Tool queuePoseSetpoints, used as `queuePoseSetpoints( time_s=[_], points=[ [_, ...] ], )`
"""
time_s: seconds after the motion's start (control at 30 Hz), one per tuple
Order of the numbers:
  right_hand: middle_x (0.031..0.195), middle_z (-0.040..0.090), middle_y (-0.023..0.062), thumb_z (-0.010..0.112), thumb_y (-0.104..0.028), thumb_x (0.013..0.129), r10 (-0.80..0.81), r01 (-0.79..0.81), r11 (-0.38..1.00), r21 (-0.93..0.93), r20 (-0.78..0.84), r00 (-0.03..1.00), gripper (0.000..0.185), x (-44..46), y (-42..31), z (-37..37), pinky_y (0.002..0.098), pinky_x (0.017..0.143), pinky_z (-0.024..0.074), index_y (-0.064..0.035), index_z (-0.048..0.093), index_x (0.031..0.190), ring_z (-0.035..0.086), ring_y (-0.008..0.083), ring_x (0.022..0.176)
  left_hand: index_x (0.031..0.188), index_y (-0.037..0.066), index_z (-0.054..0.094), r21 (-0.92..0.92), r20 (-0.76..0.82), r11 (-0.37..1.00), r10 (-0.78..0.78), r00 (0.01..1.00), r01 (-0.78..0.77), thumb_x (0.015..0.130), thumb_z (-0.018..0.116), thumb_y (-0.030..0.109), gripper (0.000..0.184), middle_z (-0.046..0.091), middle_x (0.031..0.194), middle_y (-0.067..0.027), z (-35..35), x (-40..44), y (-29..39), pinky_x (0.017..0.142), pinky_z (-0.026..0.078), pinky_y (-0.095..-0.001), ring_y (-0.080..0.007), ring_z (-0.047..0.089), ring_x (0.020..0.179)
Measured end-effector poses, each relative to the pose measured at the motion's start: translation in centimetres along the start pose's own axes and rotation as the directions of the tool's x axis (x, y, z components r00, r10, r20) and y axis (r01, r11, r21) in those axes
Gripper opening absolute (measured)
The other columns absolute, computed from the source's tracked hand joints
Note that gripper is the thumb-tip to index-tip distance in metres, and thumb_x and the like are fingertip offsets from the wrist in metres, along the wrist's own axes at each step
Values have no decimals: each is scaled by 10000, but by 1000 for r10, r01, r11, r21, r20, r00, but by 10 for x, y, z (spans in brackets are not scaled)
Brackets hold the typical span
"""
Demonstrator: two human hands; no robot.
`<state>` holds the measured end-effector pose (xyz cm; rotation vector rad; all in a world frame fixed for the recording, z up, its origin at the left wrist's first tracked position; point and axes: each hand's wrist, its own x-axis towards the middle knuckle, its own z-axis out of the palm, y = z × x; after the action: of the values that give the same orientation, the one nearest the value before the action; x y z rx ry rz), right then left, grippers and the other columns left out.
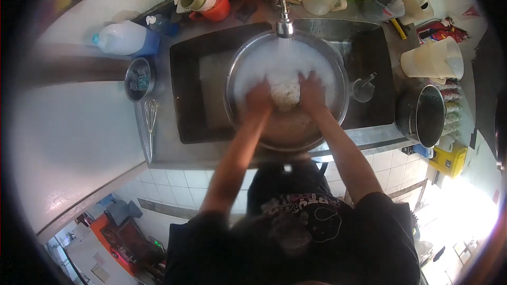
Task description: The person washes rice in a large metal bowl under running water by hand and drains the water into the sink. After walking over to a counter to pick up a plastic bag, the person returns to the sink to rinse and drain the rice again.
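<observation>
A large round metal bowl (231, 106) sits over the sink, holding cloudy whitish water (288, 55). Both my hands are inside it, blurred by motion and the water. My left hand (259, 97) is at the left of a pale, speckled mass (285, 95), whose kind I cannot make out. On the other side of that mass is my right hand (312, 92), its smeared fingers pointing toward the back of the bowl. Whether either hand grips the mass is not clear. Above the bowl's far rim hangs the faucet head (285, 29), with water running down from it.
The dark sink (187, 89) extends to both sides. A whisk (151, 126) and small metal bowl (140, 79) lie left, near a large jug of blue liquid (127, 38). At right are a clear cup (363, 89), metal pot (422, 116) and plastic pitcher (430, 59). Mugs (214, 5) stand behind.
</observation>
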<state>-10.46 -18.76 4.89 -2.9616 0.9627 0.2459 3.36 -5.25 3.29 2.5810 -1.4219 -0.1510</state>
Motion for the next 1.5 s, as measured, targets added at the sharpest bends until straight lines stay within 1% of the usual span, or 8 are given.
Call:
queuePoseSetpoints(
  time_s=[0.13, 0.4, 0.53, 0.73, 1.07, 1.2, 1.27, 1.5],
  points=[
    [1232, 454, 222, 665, -204, 735, 281, -341, 881, 329, 217, 935, 625, 29, 0, -11, 444, 883, 434, -18, 415, 1277, 529, 381, 1035, 1228, 48, 481, -205, 346, 963, -94, 934, 173, 751, 628, 240, 535, 515, 1173, -236, 35, 20, -18, 964, 380, -443, -361, 500, 1088],
    [1300, 407, 237, 660, -515, 727, -409, 378, 793, 477, -41, 912, 792, 13, 54, -13, 492, 996, 345, -49, 399, 1312, 317, 403, 1254, 1322, 67, 377, -228, 265, 972, 13, 964, 49, 720, 686, 313, 720, 396, 1317, -236, -94, 8, 11, 1016, 313, -481, -396, 385, 1209],
    [1279, 406, 300, 705, -463, 722, 144, 57, 788, 612, -274, 951, 896, 24, 24, -21, 464, 1027, 322, -23, 276, 1374, 292, 433, 1274, 1424, -6, 94, -234, 228, 944, -181, 957, 234, 743, 674, 455, 1006, 192, 1424, -304, -2, 30, -10, 1075, 216, -496, -395, 218, 1334],
    [1068, 601, 222, 679, -355, 790, 193, -428, 113, 897, 403, 895, 684, 58, -1, 23, 361, 834, 466, 61, 416, 1264, 590, 284, 980, 1407, -63, 86, -699, 558, 423, -182, 810, 577, 811, 573, 531, 972, 172, 1444, -270, -51, 55, 23, 1112, 153, -371, -315, 201, 1353],
    [1270, 488, 170, 394, -343, 963, 78, 68, -111, 992, -60, 995, 522, -1, -29, -51, 331, 990, 344, 30, 356, 1327, 463, 263, 1177, 1412, 38, 253, -736, 330, -636, -35, 943, 234, 984, 265, 437, 585, 291, 1431, -99, -13, 24, 72, 1091, 205, -324, -201, 253, 1326],
    [1347, 397, 169, 450, -457, 898, -172, 214, 499, 840, -147, 974, 676, -38, -20, -29, 391, 1008, 307, -1, 296, 1373, 380, 284, 1244, 1301, 19, 400, -807, 334, -495, 69, 940, 323, 989, 325, 352, 463, 429, 1329, -139, -40, 34, 32, 1033, 332, -352, -209, 421, 1221],
    [1400, 330, 196, 531, -522, 834, -311, 333, 883, 332, -118, 943, 794, -45, -16, -31, 466, 994, 314, -25, 270, 1395, 357, 352, 1263, 1332, 16, 363, -943, -59, 319, 118, 991, -94, 953, 389, 336, 497, 471, 1284, -163, -10, 33, -3, 959, 403, -374, -271, 504, 1112],
    [1369, 335, 269, 576, -377, 805, -113, 101, 992, 71, 201, 973, 672, -2, 0, 4, 582, 865, 362, -47, 365, 1351, 430, 460, 1144, 1278, 29, 445, -20, 74, 1000, 18, 997, -17, 859, 514, 358, 538, 513, 1223, -211, -46, -1, 17, 913, 429, -454, -371, 523, 1068]
  ],
)
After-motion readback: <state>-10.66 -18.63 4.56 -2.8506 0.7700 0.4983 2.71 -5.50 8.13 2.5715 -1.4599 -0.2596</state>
